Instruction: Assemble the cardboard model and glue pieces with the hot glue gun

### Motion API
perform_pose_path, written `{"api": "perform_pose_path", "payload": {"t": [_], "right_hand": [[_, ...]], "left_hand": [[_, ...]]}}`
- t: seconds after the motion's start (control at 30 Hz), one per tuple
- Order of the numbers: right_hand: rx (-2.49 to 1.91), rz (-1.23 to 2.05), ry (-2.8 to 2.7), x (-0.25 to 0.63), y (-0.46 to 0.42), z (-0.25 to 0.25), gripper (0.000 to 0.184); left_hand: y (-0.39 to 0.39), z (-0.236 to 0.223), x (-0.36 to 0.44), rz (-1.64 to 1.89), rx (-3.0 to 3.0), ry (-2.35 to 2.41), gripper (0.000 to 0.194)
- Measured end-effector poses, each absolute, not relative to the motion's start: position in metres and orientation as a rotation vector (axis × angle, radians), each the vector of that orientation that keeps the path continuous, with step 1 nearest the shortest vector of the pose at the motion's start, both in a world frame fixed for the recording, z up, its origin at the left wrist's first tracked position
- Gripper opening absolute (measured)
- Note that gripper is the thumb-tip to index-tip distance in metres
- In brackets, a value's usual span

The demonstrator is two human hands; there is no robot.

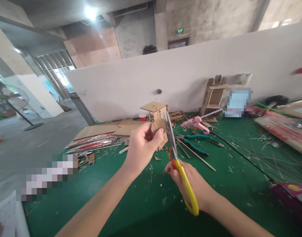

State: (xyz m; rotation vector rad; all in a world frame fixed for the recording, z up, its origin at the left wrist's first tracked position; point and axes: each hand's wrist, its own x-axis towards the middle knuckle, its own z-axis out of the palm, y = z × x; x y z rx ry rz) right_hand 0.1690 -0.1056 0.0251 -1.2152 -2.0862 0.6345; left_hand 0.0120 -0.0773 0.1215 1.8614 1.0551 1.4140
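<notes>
Between the fingers and thumb of my left hand (143, 141) is a small rounded cardboard piece (159, 125), held up over the table. My right hand (188, 181) grips a pair of scissors (175, 149) with a yellow handle, its blades pointing up and away from me. The blades stand right beside the right edge of the cardboard; whether they touch it I cannot tell. Something orange-red shows at the scissors' pivot near my right fingers. Behind the cardboard piece stands a folded cardboard structure (153, 107), partly hidden by my left hand.
Green-handled pliers (195, 144), thin wooden sticks (200, 158) and a pink glue gun (196, 124) lie on the green table (141, 210). Flat cardboard (99, 130) and wrapped sticks are at left. A small cardboard shelf (212, 98) stands against the white partition (126, 82). Scraps are scattered about.
</notes>
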Motion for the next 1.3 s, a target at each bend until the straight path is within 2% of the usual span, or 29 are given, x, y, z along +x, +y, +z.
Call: {"api": "perform_pose_path", "payload": {"t": [0.3, 0.8, 1.03, 1.3], "right_hand": [[-1.390, 0.493, -2.019, 0.166, -0.103, 0.019, 0.059], [-1.118, 0.663, -2.007, 0.170, -0.108, 0.024, 0.058], [-1.068, 0.566, -2.046, 0.171, -0.110, 0.024, 0.053], [-1.060, 0.607, -2.034, 0.171, -0.111, 0.025, 0.050]], "left_hand": [[-0.076, 0.121, 0.013, 1.413, 1.774, 1.039, 0.019], [-0.066, 0.117, 0.009, 1.448, 1.609, 0.898, 0.016], [-0.064, 0.113, 0.009, 1.433, 1.615, 0.897, 0.018], [-0.065, 0.112, 0.011, 1.458, 1.603, 0.909, 0.017]]}}
